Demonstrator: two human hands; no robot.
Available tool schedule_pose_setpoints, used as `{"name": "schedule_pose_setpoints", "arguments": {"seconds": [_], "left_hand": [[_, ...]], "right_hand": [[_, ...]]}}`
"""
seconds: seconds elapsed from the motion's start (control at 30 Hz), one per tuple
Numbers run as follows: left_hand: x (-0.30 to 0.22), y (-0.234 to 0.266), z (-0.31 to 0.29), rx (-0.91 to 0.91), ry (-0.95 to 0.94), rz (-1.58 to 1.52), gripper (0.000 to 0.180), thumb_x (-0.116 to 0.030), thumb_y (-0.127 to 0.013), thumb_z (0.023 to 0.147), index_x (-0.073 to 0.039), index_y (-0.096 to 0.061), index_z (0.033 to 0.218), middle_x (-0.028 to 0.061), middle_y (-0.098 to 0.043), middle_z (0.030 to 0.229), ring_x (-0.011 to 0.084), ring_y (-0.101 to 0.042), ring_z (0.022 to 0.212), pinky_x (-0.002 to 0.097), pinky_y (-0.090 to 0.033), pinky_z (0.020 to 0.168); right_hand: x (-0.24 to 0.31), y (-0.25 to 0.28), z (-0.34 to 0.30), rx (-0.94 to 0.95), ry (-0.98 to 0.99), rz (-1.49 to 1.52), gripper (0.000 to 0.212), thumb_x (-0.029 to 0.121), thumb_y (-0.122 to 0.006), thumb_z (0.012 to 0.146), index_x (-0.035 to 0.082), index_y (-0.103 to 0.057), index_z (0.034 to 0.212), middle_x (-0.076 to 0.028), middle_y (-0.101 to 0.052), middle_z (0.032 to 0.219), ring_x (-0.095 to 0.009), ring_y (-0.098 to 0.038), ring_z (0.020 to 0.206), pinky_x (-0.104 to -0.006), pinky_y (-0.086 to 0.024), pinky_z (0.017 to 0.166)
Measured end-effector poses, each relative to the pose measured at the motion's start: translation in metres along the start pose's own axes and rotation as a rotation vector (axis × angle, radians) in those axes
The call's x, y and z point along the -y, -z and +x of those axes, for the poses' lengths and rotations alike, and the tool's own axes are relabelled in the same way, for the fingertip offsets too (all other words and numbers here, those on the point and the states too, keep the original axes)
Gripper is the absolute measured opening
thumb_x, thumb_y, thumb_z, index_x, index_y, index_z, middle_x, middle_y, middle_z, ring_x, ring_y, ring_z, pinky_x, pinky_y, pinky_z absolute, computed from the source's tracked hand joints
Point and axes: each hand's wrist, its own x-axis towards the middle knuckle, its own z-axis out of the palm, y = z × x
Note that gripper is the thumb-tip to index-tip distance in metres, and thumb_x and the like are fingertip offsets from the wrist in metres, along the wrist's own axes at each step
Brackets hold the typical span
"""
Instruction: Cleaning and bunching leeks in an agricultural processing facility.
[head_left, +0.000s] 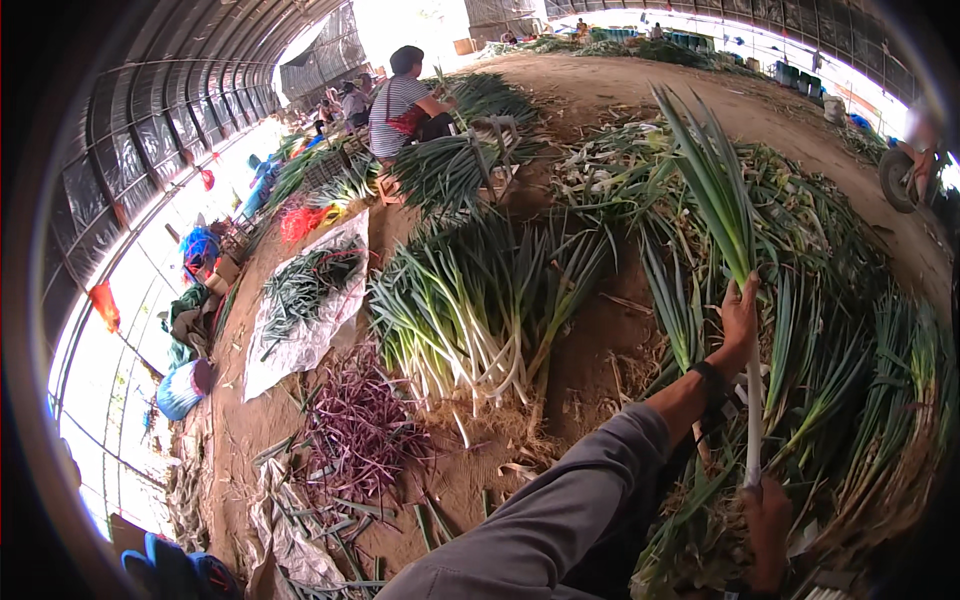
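Note:
A long leek (754, 400) stands nearly upright in front of me, its green leaves fanned out at the top and its white shank below. My left hand (738, 318) is closed around it where the green meets the white; a dark band circles that wrist below a grey sleeve. At the bottom end of the shank, my right hand (768, 515) is closed on the leek, with its fingertips partly hidden. Loose leeks (815, 370) lie on the ground beside and beneath both hands. Left of my arm sits a big pile of cleaned leeks (480, 320), white ends toward me.
A heap of purple strips (365, 425) lies left of the pile, near a white sheet (285, 345) bearing short green pieces. Leaf waste (620, 165) is mounded beyond. A person in a striped top (398, 118) sits farther off. At far right is a wheel (897, 181).

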Motion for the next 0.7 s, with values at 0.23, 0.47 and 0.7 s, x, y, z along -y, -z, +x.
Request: {"name": "schedule_pose_setpoints", "arguments": {"seconds": [0.23,0.47,0.7], "left_hand": [[0.006,-0.017,-0.014,0.094,0.062,-0.022,0.047,-0.046,-0.062,0.098,-0.01,-0.055,0.126,-0.0079,-0.04,0.06,0.0035,-0.037,0.046,0.0234,-0.03,0.04],[0.008,-0.012,-0.021,0.12,-0.001,-0.017,0.043,-0.047,-0.062,0.098,-0.009,-0.059,0.116,-0.0085,-0.039,0.062,0.004,-0.034,0.046,0.0237,-0.028,0.041],[0.056,0.001,-0.004,-0.047,0.305,0.082,0.047,-0.051,-0.056,0.1,-0.005,-0.062,0.11,0.001,-0.047,0.067,0.0158,-0.046,0.056,0.0379,-0.04,0.048]], "right_hand": [[0.003,0.013,-0.005,0.089,0.0,-0.125,0.018,0.018,-0.064,0.09,0.0,-0.06,0.09,-0.021,-0.057,0.084,-0.044,-0.059,0.082,-0.0498,-0.045,0.069],[0.006,0.017,-0.022,0.033,0.238,-0.26,0.018,0.014,-0.064,0.09,0.0,-0.059,0.08,-0.019,-0.056,0.073,-0.042,-0.057,0.066,-0.0515,-0.043,0.062],[0.038,0.033,-0.038,-0.188,0.366,-0.425,0.016,0.018,-0.068,0.088,0.008,-0.059,0.08,-0.011,-0.055,0.074,-0.034,-0.058,0.056,-0.0458,-0.042,0.051]]}}
